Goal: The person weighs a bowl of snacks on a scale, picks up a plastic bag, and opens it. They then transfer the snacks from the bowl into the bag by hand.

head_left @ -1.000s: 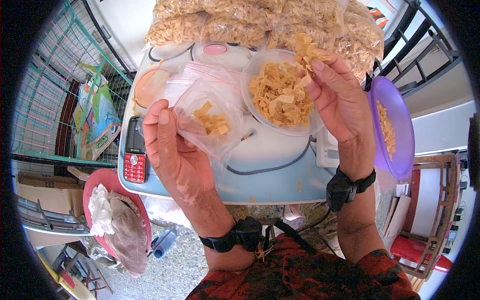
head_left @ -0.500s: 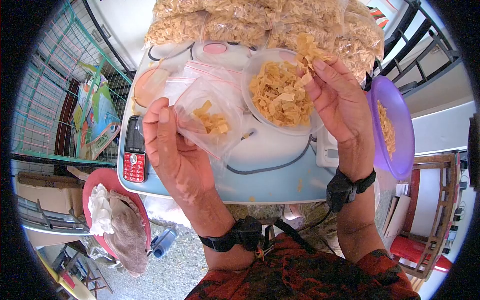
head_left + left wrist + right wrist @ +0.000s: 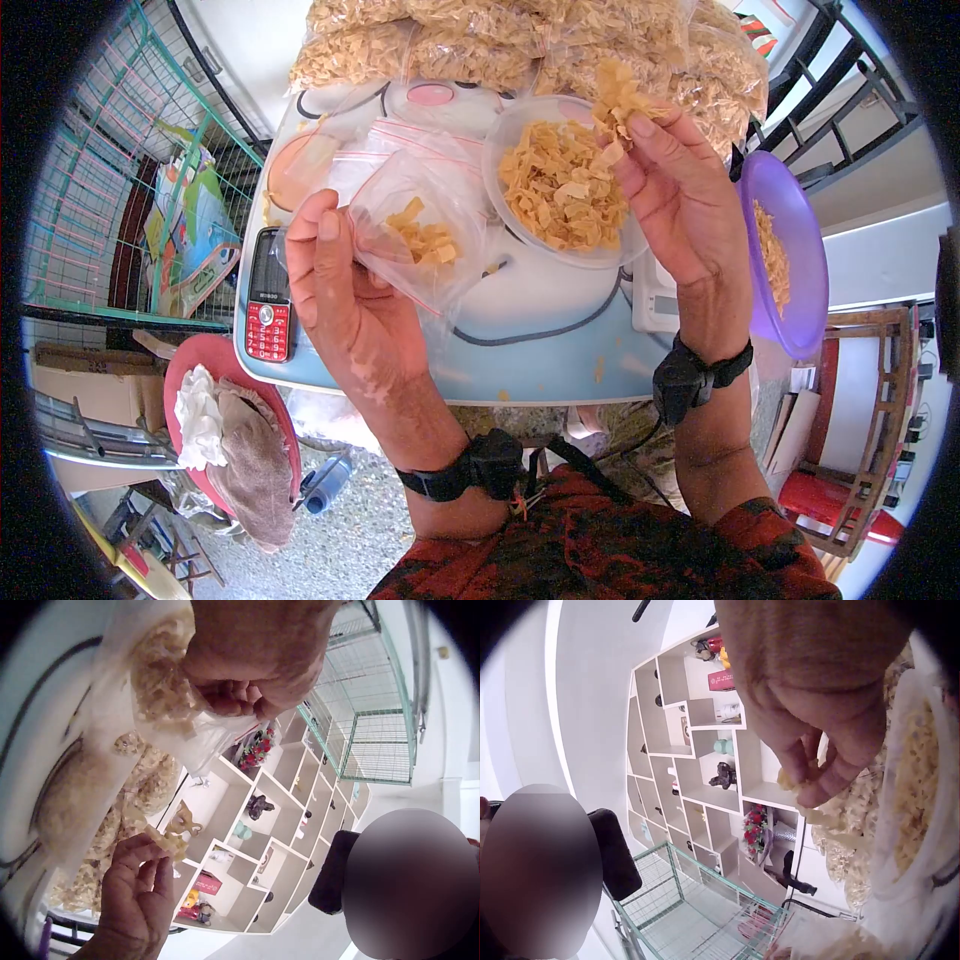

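Note:
My left hand (image 3: 355, 300) holds a small clear zip bag (image 3: 455, 285) at its left edge, its fingers at the bag's mouth. Some dried yellow flakes (image 3: 420, 235) lie inside the bag. Raised over the far right of a clear plastic bowl (image 3: 491, 180), my right hand (image 3: 690, 200) pinches a small bunch of the same flakes (image 3: 622, 92) between thumb and fingers. More flakes (image 3: 565, 190) fill much of the bowl. The right wrist view shows the pinched flakes (image 3: 791, 781) sticking out from under the fingertips.
Flat zip bags (image 3: 400, 140) lie behind the held one. Large filled bags (image 3: 480, 45) are stacked at the back. A white scale (image 3: 652, 300) sits right of the bowl, beside a purple basin (image 3: 808, 250). A red phone (image 3: 268, 325) lies left; a dark cable (image 3: 540, 343) crosses the table (image 3: 480, 385).
The bunch of flakes in my right hand has risen and turned slightly. My left hand and its bag have stayed almost in place.

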### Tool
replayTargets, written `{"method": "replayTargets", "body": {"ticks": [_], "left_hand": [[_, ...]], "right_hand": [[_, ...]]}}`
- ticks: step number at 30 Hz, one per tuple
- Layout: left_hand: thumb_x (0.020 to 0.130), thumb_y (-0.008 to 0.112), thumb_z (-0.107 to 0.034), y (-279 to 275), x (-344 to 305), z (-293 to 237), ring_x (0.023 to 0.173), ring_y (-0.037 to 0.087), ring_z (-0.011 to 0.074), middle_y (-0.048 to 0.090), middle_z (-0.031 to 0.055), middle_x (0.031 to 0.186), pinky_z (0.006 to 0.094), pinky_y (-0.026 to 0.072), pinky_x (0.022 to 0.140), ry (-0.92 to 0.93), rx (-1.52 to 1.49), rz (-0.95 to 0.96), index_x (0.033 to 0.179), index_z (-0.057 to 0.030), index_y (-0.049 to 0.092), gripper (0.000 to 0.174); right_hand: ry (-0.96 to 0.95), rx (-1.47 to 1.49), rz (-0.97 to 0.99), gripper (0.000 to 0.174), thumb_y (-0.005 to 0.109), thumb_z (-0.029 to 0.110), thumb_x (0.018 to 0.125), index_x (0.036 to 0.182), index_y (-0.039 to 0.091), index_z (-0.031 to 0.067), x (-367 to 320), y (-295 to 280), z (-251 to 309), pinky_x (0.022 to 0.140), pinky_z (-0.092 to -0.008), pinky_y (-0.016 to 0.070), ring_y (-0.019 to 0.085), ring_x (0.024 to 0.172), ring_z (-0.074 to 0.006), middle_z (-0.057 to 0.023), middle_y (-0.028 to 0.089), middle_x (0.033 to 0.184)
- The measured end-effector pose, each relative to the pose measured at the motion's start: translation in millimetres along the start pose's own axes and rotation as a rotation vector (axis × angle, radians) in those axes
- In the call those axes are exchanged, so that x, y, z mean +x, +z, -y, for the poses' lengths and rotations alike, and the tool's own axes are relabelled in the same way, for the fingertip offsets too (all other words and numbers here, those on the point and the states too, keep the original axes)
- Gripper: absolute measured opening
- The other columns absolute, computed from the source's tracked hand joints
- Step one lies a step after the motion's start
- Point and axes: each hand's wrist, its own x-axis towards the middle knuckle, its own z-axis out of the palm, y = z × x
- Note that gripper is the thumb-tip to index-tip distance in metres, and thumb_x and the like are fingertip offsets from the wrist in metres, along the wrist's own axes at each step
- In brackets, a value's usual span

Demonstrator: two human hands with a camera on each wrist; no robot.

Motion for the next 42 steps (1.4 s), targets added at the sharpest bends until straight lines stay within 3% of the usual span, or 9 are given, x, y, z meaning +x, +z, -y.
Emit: {"method": "replayTargets", "body": {"ticks": [19, 22, 26, 29, 42], "left_hand": [[0.095, 0.059, -0.009, 8, -1, -2, 0.08, 0.062, 0.0079, 0.065, 0.0043, 0.092, 0.022, 0.0517, 0.071, -0.002, -0.014, -0.023, 0.113, -0.003, 0.057, 0.019], [0.095, 0.06, -0.018, -3, 0, -3, 0.089, 0.058, 0.0095, 0.061, 0.0006, 0.105, 0.0261, 0.0501, 0.076, -0.021, 0.042, 0.115, 0.119, -0.0058, 0.057, 0.027], [0.095, 0.06, -0.008, 7, -1, -4, 0.08, 0.062, 0.0079, 0.065, 0.0042, 0.092, 0.0221, 0.0519, 0.071, -0.028, -0.037, 0.024, 0.114, -0.0026, 0.057, 0.02], [0.094, 0.06, -0.008, -2, 1, -1, 0.08, 0.062, 0.0073, 0.065, 0.0037, 0.091, 0.0219, 0.0518, 0.071, -0.039, -0.05, 0.074, 0.113, -0.0026, 0.058, 0.02], [0.094, 0.062, -0.009, 6, -1, -2, 0.081, 0.061, 0.0066, 0.065, 0.0024, 0.093, 0.0204, 0.0506, 0.071, -0.059, -0.009, 0.009, 0.114, -0.003, 0.058, 0.022]], "right_hand": [[-0.04, -0.08, 0.059, 0.022, 0.065, 0.006, 0.091, 0.112, 0.062, 0.0044, -15, 36, 1, 0.082, -0.0304, 0.0562, 0.066, 0.095, -0.0169, -0.0062, 0.066, 0.104], [-0.047, -0.085, 0.067, 0.022, 0.065, 0.006, 0.091, 0.112, 0.062, 0.0041, -16, 38, -2, 0.082, -0.0298, 0.0561, 0.066, 0.094, -0.0162, -0.0055, 0.066, 0.103], [-0.044, -0.097, 0.08, 0.022, 0.065, 0.006, 0.091, 0.112, 0.063, 0.0035, -17, 39, -3, 0.081, -0.0293, 0.0563, 0.065, 0.094, -0.0152, -0.0054, 0.066, 0.102], [-0.04, -0.1, 0.118, 0.028, 0.058, 0.001, 0.094, 0.121, 0.057, -0.0023, -16, 33, -3, 0.086, -0.0295, 0.0567, 0.065, 0.102, -0.0196, -0.0116, 0.064, 0.115], [-0.051, -0.167, 0.135, 0.027, 0.058, 0.001, 0.093, 0.12, 0.057, -0.0019, -20, 53, -7, 0.082, -0.0331, 0.059, 0.066, 0.102, -0.0255, -0.0152, 0.064, 0.113]]}}
